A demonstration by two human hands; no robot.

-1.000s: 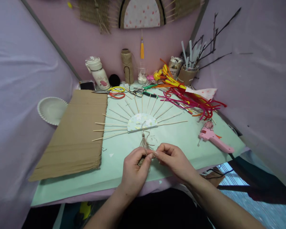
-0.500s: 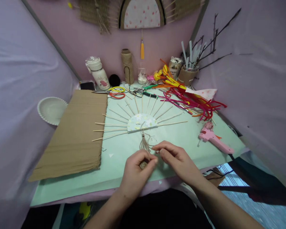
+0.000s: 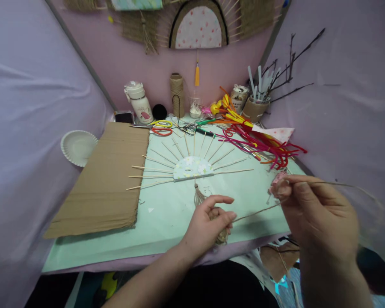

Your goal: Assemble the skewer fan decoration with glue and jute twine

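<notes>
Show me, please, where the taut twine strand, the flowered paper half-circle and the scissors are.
twine strand (image 3: 256, 212), head view, middle of the taut stretch.
flowered paper half-circle (image 3: 192, 167), head view, centre of the paper.
scissors (image 3: 141, 126), head view, on the blades.

Taut twine (image 3: 256, 210) between left hand (image 3: 207, 224), right hand (image 3: 319, 216)

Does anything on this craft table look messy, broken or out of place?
Nothing looks broken or spilled. The pipe cleaners lie in a tangle at the far right, and the left sticks of the skewer fan overlap the cardboard sheet. The twine runs taut from the left hand to the right hand.
</notes>
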